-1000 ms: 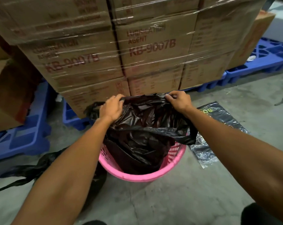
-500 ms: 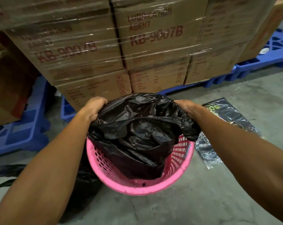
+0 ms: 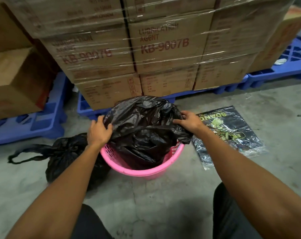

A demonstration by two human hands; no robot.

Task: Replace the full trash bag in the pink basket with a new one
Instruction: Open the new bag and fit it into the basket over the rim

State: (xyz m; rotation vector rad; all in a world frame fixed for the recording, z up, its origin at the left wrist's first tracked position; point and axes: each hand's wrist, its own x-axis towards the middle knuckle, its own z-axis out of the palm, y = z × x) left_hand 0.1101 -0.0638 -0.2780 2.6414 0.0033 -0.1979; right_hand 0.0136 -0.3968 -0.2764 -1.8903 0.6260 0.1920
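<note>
In the middle of the frame, the left hand (image 3: pixel 98 133) and right hand (image 3: pixel 189 121) pinch the new bag (image 3: pixel 144 128) with closed fingers over the pink basket (image 3: pixel 142 171). The best way is to pull its edge evenly down over the rim. The full bag (image 3: pixel 66 156) lies tied at the basket's left.

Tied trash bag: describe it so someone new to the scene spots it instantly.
Find the pink basket on the concrete floor in front of the wrapped cartons. The tied bag sits on the floor against its left side. Unlike the loose black bag both hands are fitting, it is knotted shut, handles trailing left.
</note>
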